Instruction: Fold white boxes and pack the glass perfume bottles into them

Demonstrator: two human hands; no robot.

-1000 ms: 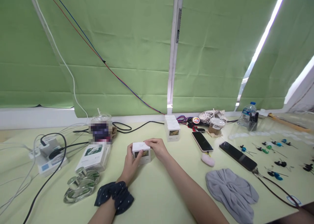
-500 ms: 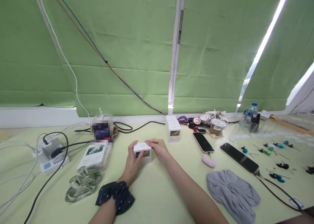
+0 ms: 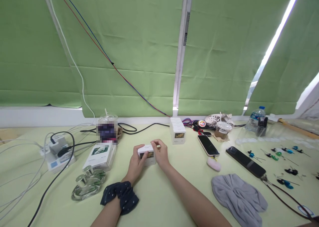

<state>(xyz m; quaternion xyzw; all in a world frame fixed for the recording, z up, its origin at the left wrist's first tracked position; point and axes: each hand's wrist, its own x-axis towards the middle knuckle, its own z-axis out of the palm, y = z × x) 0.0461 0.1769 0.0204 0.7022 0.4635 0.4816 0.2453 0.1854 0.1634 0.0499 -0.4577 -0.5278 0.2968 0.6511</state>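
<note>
A small white box [image 3: 150, 160] with a dark picture on its front stands on the pale table in front of me. My left hand [image 3: 136, 162] is wrapped round its left side, the thumb lying across the front. At the upper right edge of the box, my right hand [image 3: 160, 154] has its fingers bent with the tips pressed close together; whether they pinch a flap or only touch the box I cannot make out. A dark dotted scrunchie [image 3: 119, 197] sits on my left wrist.
Behind stands a row of similar white boxes [image 3: 177, 134]. Left are a flat white box [image 3: 99, 157], glass perfume bottles [image 3: 89, 185] and a power strip [image 3: 56, 157]. Right lie two phones [image 3: 208, 145], a grey cloth [image 3: 238, 197] and several small blue, green and black pieces [image 3: 286, 183].
My right hand has shifted from the top of the box to its right edge, its fingers more bent. The left hand keeps its grip. The whole view has shifted slightly.
</note>
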